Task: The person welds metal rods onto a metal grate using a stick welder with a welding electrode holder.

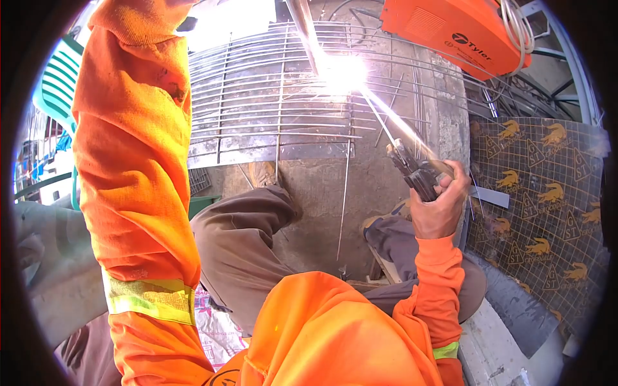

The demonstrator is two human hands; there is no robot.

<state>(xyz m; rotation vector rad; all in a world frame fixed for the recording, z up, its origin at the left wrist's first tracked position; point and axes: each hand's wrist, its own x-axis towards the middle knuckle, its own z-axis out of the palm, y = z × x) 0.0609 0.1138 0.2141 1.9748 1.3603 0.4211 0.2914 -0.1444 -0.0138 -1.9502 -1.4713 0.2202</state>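
Head view: the right hand [441,202] sits right of centre, its grip clenched around a dark electrode holder [415,174], with fingers wrapped over the handle and the thumb side toward the camera. From the holder's clamp a thin welding rod [380,114] slants up and to the left. Its tip meets a white arc flash [344,72] in the upper middle of the frame. The flash sits on the wire grill [257,96], a grid of thin parallel bars crossed by a few thicker ones, which lies flat across the upper centre on the concrete floor [322,193]. A pale metal strip [302,26] comes down from the top edge to the flash.

The left sleeve [135,161], orange with a yellow reflective band [151,299], rises along the left side and passes out at the top edge. The left hand is out of view, so its grip cannot be told.

Below the grill a bent knee in brown trousers [244,231] fills the centre, with a shoe [264,172] touching the grill's near edge. A loose thin rod [344,199] lies on the floor between the knee and the right hand. An orange welding machine [457,32] with a coil of pale cable [515,26] stands in the upper right, just beyond the grill. A dark sheet printed with gold birds [547,193] covers the right side. A green slatted chair [58,83] stands at the upper left.
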